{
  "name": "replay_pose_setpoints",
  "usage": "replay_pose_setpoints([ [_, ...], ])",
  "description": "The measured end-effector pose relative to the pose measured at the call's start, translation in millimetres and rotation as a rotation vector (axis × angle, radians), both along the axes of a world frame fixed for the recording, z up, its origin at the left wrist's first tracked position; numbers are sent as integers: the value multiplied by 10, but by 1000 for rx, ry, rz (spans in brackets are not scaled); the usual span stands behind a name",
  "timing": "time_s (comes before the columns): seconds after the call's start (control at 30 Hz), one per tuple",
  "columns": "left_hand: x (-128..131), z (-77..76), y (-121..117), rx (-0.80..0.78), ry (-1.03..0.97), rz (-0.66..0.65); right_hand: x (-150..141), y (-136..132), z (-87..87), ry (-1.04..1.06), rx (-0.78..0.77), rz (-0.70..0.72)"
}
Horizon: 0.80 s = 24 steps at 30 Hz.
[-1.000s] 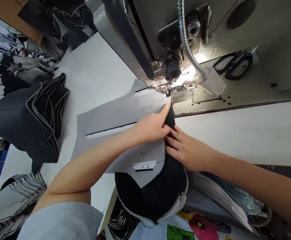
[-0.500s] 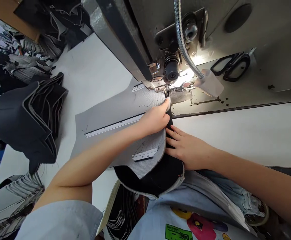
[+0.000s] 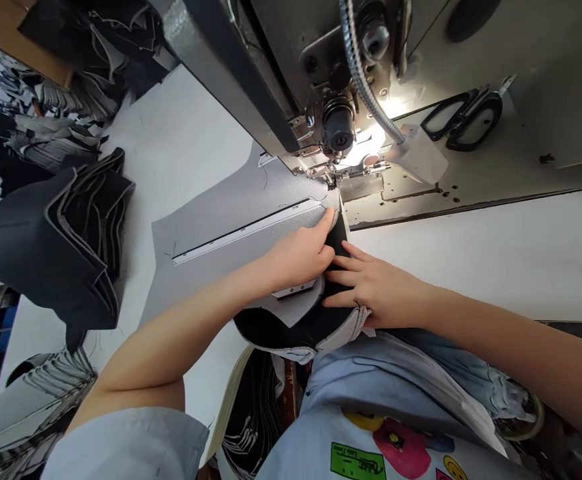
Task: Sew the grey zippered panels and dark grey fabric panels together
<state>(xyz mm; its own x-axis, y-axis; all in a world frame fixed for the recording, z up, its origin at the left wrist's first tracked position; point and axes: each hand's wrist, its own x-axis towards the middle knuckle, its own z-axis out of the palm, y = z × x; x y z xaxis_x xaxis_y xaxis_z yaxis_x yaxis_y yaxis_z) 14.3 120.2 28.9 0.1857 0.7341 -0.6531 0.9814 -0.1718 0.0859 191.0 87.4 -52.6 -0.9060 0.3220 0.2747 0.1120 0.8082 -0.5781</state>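
A grey fabric panel (image 3: 221,213) with white zip-like strips lies over a black fabric piece (image 3: 295,327), whose pale edge curves toward me. The panel's rounded corner sits at the needle area of a sewing machine (image 3: 333,177). My left hand (image 3: 303,253) rests on the panel, index finger stretched out and pressing near the curved edge just below the presser foot; its other fingers are curled, partly hidden. With fingers spread, my right hand (image 3: 371,283) lies on the black piece beside that edge. Under its palm the pale edge is bunched up.
Black-handled scissors (image 3: 471,120) lie on the machine bed at right. A lamp (image 3: 415,153) on a flexible metal neck hangs close above the sewing area. Folded dark fabric pieces (image 3: 55,247) are stacked at left, with more fabric bundles (image 3: 35,393) below.
The grey panel has turned and shifted upward at the foot, showing more of its long strip. My left hand has slid slightly down, partly covering the lower strip. The black piece's edge is drawn up.
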Motion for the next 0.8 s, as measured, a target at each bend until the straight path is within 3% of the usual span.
replay_pose_setpoints([
  [0.13,-59,-44,67,30,-123,16,97,-31,47,17,94,-10],
  [0.27,-84,-49,183,39,-277,10,242,-31,-5,-34,93,18],
  [0.37,-125,-88,257,178,-301,4,262,-31,-81,-30,55,47],
  [0.5,-229,-180,227,314,-345,-173,213,-40,-111,-10,38,44],
  [0.6,-318,-274,258,329,-218,-268,157,-57,-101,-27,75,35],
  [0.7,-440,-373,518,443,-16,-49,129,-65,-93,-29,122,5],
  [0.8,-565,-425,927,482,-12,122,195,-44,-72,27,205,-5],
])
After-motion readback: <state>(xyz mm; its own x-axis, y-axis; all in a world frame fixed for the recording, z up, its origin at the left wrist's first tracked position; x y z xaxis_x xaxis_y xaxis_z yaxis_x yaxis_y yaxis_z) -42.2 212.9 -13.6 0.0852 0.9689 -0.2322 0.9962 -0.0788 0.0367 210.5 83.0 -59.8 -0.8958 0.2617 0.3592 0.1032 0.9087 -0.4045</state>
